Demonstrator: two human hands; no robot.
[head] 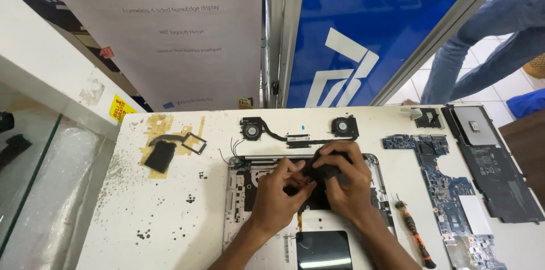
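An opened silver laptop shell (237, 201) lies on the white table, its inside facing up. Both my hands rest over its middle. My left hand (278, 193) pinches a small dark part against the black sheet inside the shell. My right hand (343, 182) curls over a black piece (326, 169) next to it, fingers closed on it. A dark touchpad panel (323, 249) shows at the shell's near edge. What lies under my palms is hidden.
A twin-fan cooling assembly (298, 132) lies behind the shell. A blue motherboard (448, 196) and a black battery (494, 168) lie to the right, an orange-handled screwdriver (416, 235) near my right wrist. A black heat pipe part (164, 151) rests on the left. A person's legs (477, 48) stand beyond the glass.
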